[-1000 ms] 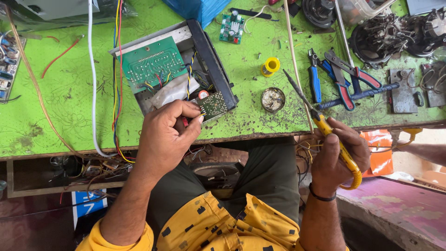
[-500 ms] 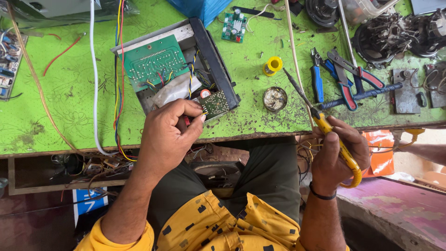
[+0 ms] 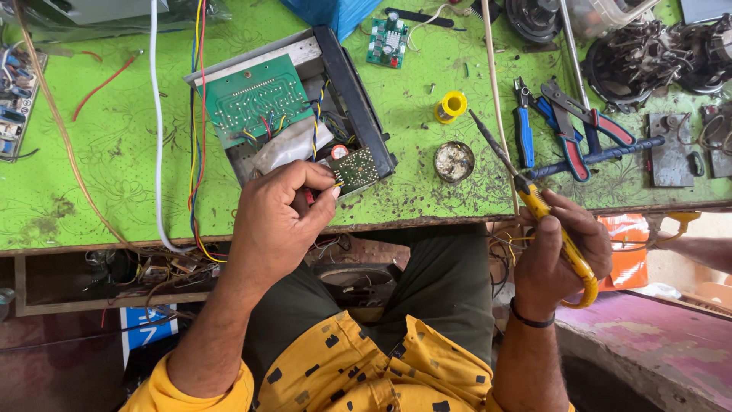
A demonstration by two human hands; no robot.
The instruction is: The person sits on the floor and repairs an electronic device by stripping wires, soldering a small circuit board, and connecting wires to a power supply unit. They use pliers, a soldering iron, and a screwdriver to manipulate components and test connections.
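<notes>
An open black metal chassis (image 3: 358, 88) lies on the green workbench (image 3: 91, 168), with a green circuit board (image 3: 258, 99) and coloured wires inside it. My left hand (image 3: 278, 221) pinches a small dark green circuit board (image 3: 357, 169) and a wire at the chassis's near corner. My right hand (image 3: 560, 248) is closed around the yellow handle of a soldering iron (image 3: 534, 200). The iron's tip points up and left over the bench edge, a little right of a round tin of flux (image 3: 454, 161).
A yellow solder spool (image 3: 451, 106) stands behind the tin. Blue and red pliers (image 3: 568, 126) lie to the right, near dark motor parts (image 3: 648, 53). A small green board (image 3: 385, 42) sits at the back. White and coloured cables (image 3: 156, 114) cross the bench's left side.
</notes>
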